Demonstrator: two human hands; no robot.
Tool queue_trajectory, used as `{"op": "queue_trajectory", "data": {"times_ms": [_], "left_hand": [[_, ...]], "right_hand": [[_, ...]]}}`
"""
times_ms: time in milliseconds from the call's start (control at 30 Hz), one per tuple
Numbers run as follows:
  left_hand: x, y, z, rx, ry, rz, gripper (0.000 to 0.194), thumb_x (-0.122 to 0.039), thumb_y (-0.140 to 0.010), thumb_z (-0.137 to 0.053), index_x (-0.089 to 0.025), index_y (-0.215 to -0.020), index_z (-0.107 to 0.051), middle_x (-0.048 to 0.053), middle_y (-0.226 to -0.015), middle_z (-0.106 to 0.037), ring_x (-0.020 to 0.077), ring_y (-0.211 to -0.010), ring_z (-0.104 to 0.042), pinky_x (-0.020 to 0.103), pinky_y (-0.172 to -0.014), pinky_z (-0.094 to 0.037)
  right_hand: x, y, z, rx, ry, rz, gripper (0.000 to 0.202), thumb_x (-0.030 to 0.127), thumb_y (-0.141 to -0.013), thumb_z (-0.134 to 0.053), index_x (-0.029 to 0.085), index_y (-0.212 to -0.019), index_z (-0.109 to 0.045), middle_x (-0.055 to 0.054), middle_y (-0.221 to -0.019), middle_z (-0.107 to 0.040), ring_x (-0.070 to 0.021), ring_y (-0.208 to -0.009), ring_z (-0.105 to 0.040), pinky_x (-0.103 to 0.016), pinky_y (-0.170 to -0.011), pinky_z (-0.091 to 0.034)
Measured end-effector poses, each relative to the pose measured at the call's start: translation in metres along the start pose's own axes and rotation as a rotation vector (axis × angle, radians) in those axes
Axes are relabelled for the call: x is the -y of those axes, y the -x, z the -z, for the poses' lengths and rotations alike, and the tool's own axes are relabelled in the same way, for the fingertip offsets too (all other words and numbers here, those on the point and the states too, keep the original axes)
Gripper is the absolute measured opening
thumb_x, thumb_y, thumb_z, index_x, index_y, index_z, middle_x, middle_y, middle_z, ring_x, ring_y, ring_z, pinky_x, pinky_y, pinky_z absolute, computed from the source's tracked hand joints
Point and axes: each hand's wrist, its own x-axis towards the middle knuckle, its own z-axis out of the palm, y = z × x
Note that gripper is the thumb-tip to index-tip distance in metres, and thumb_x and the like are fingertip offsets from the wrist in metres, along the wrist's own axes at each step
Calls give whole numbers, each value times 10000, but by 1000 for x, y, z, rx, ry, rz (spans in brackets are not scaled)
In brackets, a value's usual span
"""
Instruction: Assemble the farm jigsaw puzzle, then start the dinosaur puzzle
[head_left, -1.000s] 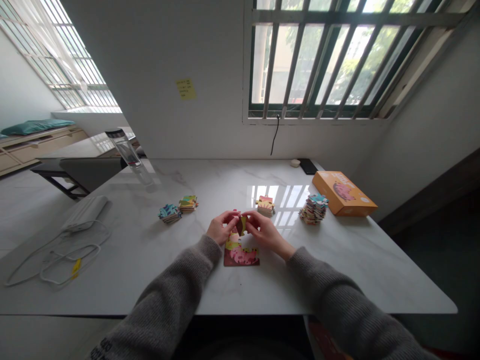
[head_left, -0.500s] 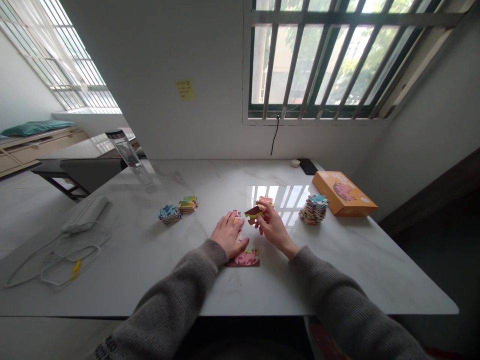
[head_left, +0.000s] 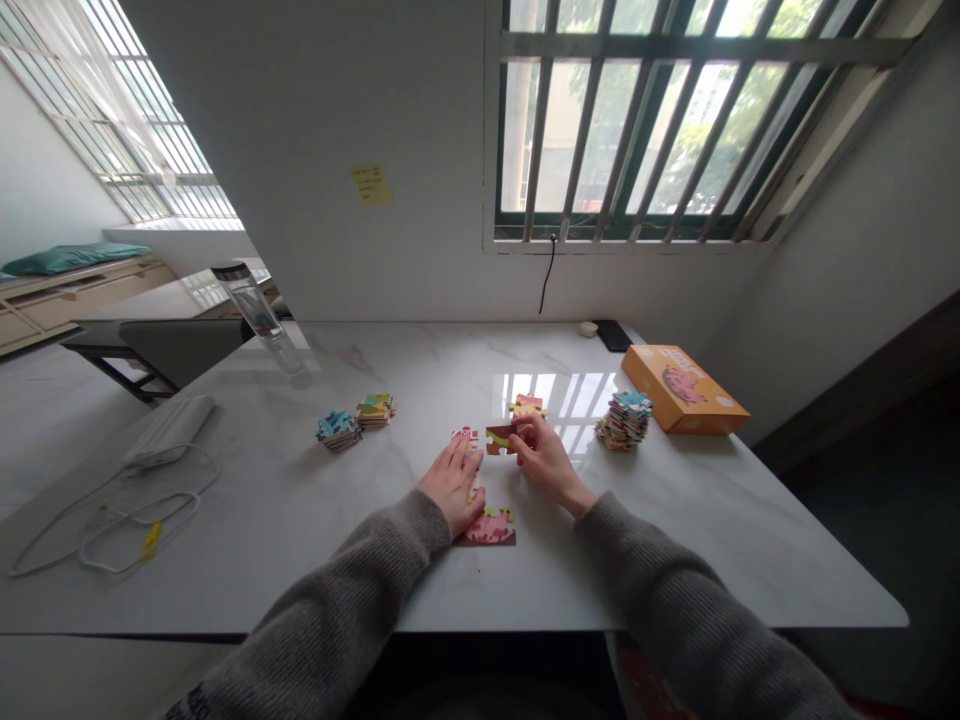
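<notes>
My left hand (head_left: 453,484) lies flat with its fingers stretched over joined puzzle pieces (head_left: 490,527), pink with a brown lower edge, and covers part of them. In my right hand (head_left: 543,456) a brown puzzle piece (head_left: 500,440) with a yellow-green band is pinched by its right side. It is just right of my left fingertips, low over the table; whether it touches the surface I cannot tell. Behind my right hand lies a pink-orange puzzle piece or small pile (head_left: 529,405), partly hidden by the fingers.
Stacks of puzzle pieces stand on the left, one blue (head_left: 339,430), one green-orange (head_left: 376,409), and a taller stack (head_left: 625,418) on the right. Beyond are an orange box (head_left: 686,390), a black phone (head_left: 613,336) and a glass bottle (head_left: 251,300). A white cable (head_left: 112,530) lies left.
My right hand has lowered and turned the brown piece, which now looks flatter and more level. My left hand has drawn back slightly, uncovering more of the pieces at its fingertips.
</notes>
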Motion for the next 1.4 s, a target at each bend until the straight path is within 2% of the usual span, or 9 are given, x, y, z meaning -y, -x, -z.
{"op": "queue_trajectory", "data": {"times_ms": [233,400,533,667,767,867,1000,1167,1400], "left_hand": [[-5,20,2,4,-12,-10,604,-264,-813,-569,-102,-1389,-483,203,-1544,-364,377,-1459,-288,530,-1192,-299],[-8,22,10,-5,-6,7,522,-317,-870,-554,-109,-1347,-515,209,-1503,-411,360,-1425,-339,524,-1165,-332],[1,10,23,-17,99,51,443,-342,-919,-509,-146,-1316,-524,164,-1364,-559,318,-1277,-483,494,-1076,-417],[13,-10,38,-67,142,129,448,-332,-902,-549,-152,-1312,-519,137,-1235,-641,311,-1142,-551,481,-990,-448],[16,-27,46,-118,161,103,400,-291,-876,-581,-175,-1259,-555,107,-1148,-676,293,-1089,-580,455,-941,-447],[15,-39,47,-202,231,86,326,-251,-869,-578,-200,-1191,-586,76,-1067,-692,263,-1040,-606,424,-921,-439],[15,-44,42,-328,365,128,420,-211,-857,-554,-197,-1274,-507,49,-995,-679,225,-953,-628,405,-914,-443],[13,-40,39,-365,501,120,508,-204,-863,-544,-183,-1356,-423,35,-951,-663,192,-867,-632,371,-854,-470],[11,-39,38,-358,543,106,352,-204,-864,-540,-185,-1215,-551,33,-909,-668,185,-827,-626,343,-796,-474]], "right_hand": [[-3,-4,8,37,113,-37,160,321,-874,-553,207,-985,-546,24,-699,-628,-150,-602,-582,-271,-575,-449],[-8,-3,12,84,574,69,88,246,-894,-553,216,-964,-598,-6,-762,-640,-167,-655,-576,-280,-623,-406],[-11,0,15,98,792,149,67,234,-903,-571,210,-946,-616,-63,-983,-643,-166,-702,-583,-276,-612,-386],[-7,0,25,126,779,230,84,222,-914,-557,219,-960,-628,-61,-1031,-622,-160,-698,-575,-283,-634,-411],[0,-7,40,-20,751,273,139,229,-942,-500,221,-957,-638,-55,-923,-608,-186,-705,-566,-314,-671,-442],[0,-20,55,-135,732,383,178,220,-939,-491,211,-1022,-647,-93,-957,-605,-257,-886,-582,-388,-801,-482],[-14,-37,66,-26,731,445,180,228,-912,-547,219,-1063,-643,-122,-1148,-592,-308,-1115,-518,-471,-948,-466],[-28,-46,71,52,726,366,109,224,-887,-588,207,-989,-620,-124,-1149,-587,-304,-1118,-498,-472,-972,-443],[-3,-37,65,-13,700,445,215,238,-844,-672,216,-1040,-587,-122,-1191,-561,-308,-1120,-483,-487,-986,-434]]}}
